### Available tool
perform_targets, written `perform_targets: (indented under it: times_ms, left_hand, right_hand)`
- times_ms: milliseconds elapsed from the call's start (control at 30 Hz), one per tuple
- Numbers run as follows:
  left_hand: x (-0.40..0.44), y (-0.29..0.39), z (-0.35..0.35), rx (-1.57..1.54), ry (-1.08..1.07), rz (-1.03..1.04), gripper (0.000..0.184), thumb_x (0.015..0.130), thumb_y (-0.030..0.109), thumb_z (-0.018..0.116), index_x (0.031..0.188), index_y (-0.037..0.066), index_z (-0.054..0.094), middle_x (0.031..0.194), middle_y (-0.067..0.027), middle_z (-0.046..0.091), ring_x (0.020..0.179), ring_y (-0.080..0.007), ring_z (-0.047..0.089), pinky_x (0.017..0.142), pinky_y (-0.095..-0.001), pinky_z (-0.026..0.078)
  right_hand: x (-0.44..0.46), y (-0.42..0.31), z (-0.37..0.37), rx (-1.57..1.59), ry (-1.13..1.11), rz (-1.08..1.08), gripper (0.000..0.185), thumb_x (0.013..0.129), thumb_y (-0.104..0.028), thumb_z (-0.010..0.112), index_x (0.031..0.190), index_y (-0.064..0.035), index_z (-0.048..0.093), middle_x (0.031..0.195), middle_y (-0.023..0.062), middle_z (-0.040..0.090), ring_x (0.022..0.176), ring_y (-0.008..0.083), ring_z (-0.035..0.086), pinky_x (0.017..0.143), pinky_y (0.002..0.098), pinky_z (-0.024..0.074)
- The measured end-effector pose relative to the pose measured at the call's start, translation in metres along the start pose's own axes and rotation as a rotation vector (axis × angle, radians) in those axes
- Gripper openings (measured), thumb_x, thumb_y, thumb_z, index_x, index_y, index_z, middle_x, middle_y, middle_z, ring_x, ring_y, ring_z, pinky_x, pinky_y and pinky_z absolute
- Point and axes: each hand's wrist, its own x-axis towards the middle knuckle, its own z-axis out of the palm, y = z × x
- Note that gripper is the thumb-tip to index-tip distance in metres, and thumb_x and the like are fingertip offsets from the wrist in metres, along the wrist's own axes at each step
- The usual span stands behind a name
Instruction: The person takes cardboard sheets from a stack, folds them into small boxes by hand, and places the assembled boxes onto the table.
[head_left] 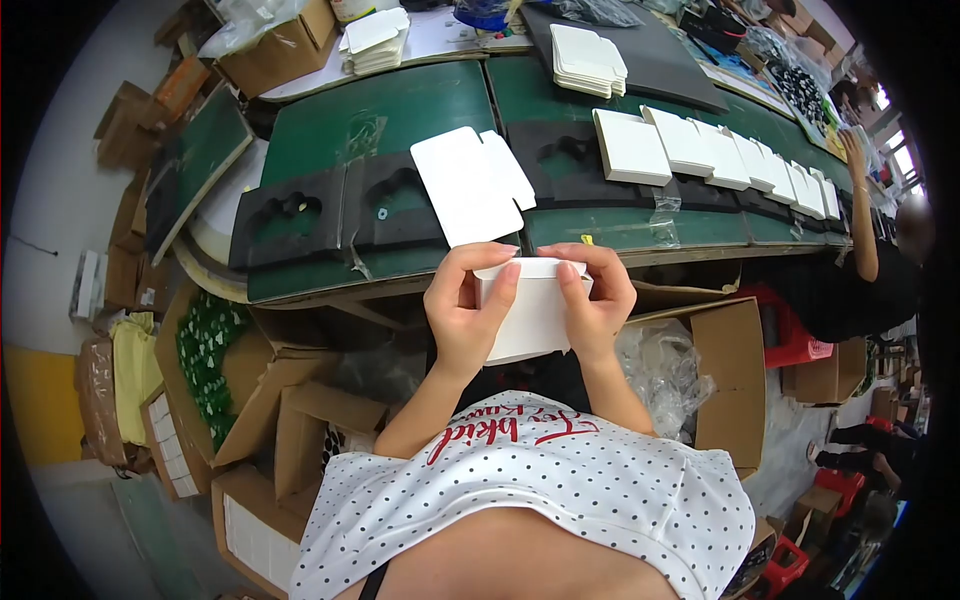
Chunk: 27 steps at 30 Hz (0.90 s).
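Note:
A small white cardboard box [531, 318] is held in front of my chest, just off the table's front edge. My left hand [470, 297] grips its left side, thumb on the near face and fingers over the top edge. On the right side my right hand [592, 293] holds it the same way. The box's upper flap lies between my thumbs and fingertips; I cannot tell whether it is fully tucked in. Just beyond, a flat unfolded white carton [455, 190] rests on black foam [385, 217] on the green table [410, 115].
Folded white boxes [632, 148] stand in a row along the right. Stacks of flat cartons [588, 62] lie at the back. Open cardboard boxes [727, 375] flank me below the table. A person's arm [862, 205] reaches over the table at far right.

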Motion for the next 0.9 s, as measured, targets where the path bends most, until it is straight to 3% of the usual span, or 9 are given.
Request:
perform_targets:
  times_ms: [100, 200, 300, 400, 533, 600, 800, 833, 900]
  left_hand:
    - [0.003, 0.002, 0.002, -0.155, -0.011, -0.060, 0.014, 0.076, 0.000, 0.061, 0.089, -0.001, 0.056, 0.090, -0.0074, 0.060, 0.075, -0.0081, 0.055, 0.062, -0.0180, 0.042]
    - [0.004, 0.010, -0.003, -0.061, 0.013, -0.183, 0.014, 0.075, -0.004, 0.060, 0.088, -0.002, 0.055, 0.086, -0.0118, 0.061, 0.077, -0.0143, 0.059, 0.072, -0.0256, 0.046]
    - [0.009, 0.017, -0.012, -0.032, -0.023, -0.300, 0.014, 0.073, -0.004, 0.061, 0.086, -0.003, 0.056, 0.083, -0.0122, 0.062, 0.075, -0.0147, 0.059, 0.071, -0.0278, 0.048]
    - [0.010, 0.021, -0.015, 0.003, -0.076, -0.250, 0.013, 0.072, -0.007, 0.061, 0.083, -0.003, 0.057, 0.085, -0.0149, 0.062, 0.078, -0.0182, 0.061, 0.072, -0.0291, 0.049]
    - [0.007, 0.020, -0.016, 0.015, -0.198, -0.026, 0.013, 0.066, -0.009, 0.065, 0.076, -0.003, 0.059, 0.089, -0.0183, 0.062, 0.087, -0.0249, 0.061, 0.078, -0.0325, 0.048]
    - [0.009, 0.017, -0.018, 0.087, -0.234, 0.130, 0.019, 0.062, -0.009, 0.068, 0.077, -0.002, 0.060, 0.088, -0.0174, 0.063, 0.087, -0.0240, 0.061, 0.078, -0.0324, 0.048]
    - [0.007, 0.015, -0.034, 0.058, -0.348, 0.002, 0.022, 0.061, 0.000, 0.072, 0.081, 0.000, 0.063, 0.088, -0.0130, 0.064, 0.083, -0.0210, 0.062, 0.071, -0.0287, 0.049]
    - [0.009, 0.015, -0.037, 0.085, -0.402, 0.014, 0.027, 0.063, 0.000, 0.071, 0.088, 0.002, 0.062, 0.091, -0.0128, 0.063, 0.084, -0.0216, 0.062, 0.072, -0.0287, 0.048]
    - [0.014, 0.021, -0.042, 0.141, -0.509, 0.039, 0.037, 0.066, 0.001, 0.068, 0.101, 0.004, 0.060, 0.095, -0.0124, 0.062, 0.086, -0.0226, 0.061, 0.075, -0.0286, 0.047]
  right_hand:
    - [-0.001, 0.002, 0.003, 0.053, 0.015, 0.005, 0.011, 0.080, -0.002, 0.055, 0.090, 0.0032, 0.054, 0.089, 0.0132, 0.061, 0.079, 0.0144, 0.059, 0.069, 0.0238, 0.0464]
    - [-0.002, 0.000, 0.004, 0.074, -0.003, 0.056, 0.010, 0.080, -0.001, 0.053, 0.089, 0.0036, 0.053, 0.089, 0.0137, 0.061, 0.079, 0.0146, 0.059, 0.069, 0.0240, 0.0464]
    - [-0.006, -0.003, 0.007, 0.097, -0.005, 0.126, 0.010, 0.081, -0.001, 0.053, 0.089, 0.0039, 0.052, 0.089, 0.0142, 0.061, 0.080, 0.0145, 0.058, 0.070, 0.0244, 0.0465]
    - [-0.006, -0.008, 0.010, 0.128, 0.011, 0.132, 0.009, 0.081, -0.001, 0.052, 0.088, 0.0040, 0.051, 0.090, 0.0146, 0.060, 0.079, 0.0143, 0.058, 0.070, 0.0244, 0.0464]
    - [-0.007, -0.008, 0.013, 0.176, 0.061, 0.029, 0.006, 0.078, 0.000, 0.054, 0.081, 0.0023, 0.049, 0.089, 0.0158, 0.060, 0.079, 0.0148, 0.058, 0.069, 0.0245, 0.0464]
    - [-0.007, -0.012, 0.014, 0.172, 0.077, -0.009, 0.008, 0.076, 0.002, 0.055, 0.077, 0.0009, 0.047, 0.089, 0.0163, 0.059, 0.079, 0.0151, 0.057, 0.069, 0.0249, 0.0465]
    - [-0.009, -0.002, 0.009, 0.076, -0.040, -0.118, 0.024, 0.067, 0.000, 0.069, 0.066, -0.0021, 0.046, 0.090, 0.0178, 0.059, 0.080, 0.0153, 0.058, 0.065, 0.0229, 0.0454]
    - [-0.008, -0.003, 0.009, 0.086, -0.034, -0.069, 0.028, 0.062, -0.003, 0.074, 0.065, -0.0024, 0.047, 0.089, 0.0145, 0.059, 0.078, 0.0129, 0.057, 0.060, 0.0203, 0.0443]
    - [0.003, -0.010, 0.002, -0.004, -0.207, -0.011, 0.028, 0.062, -0.002, 0.074, 0.071, -0.0016, 0.046, 0.091, 0.0152, 0.058, 0.081, 0.0153, 0.056, 0.068, 0.0236, 0.0442]
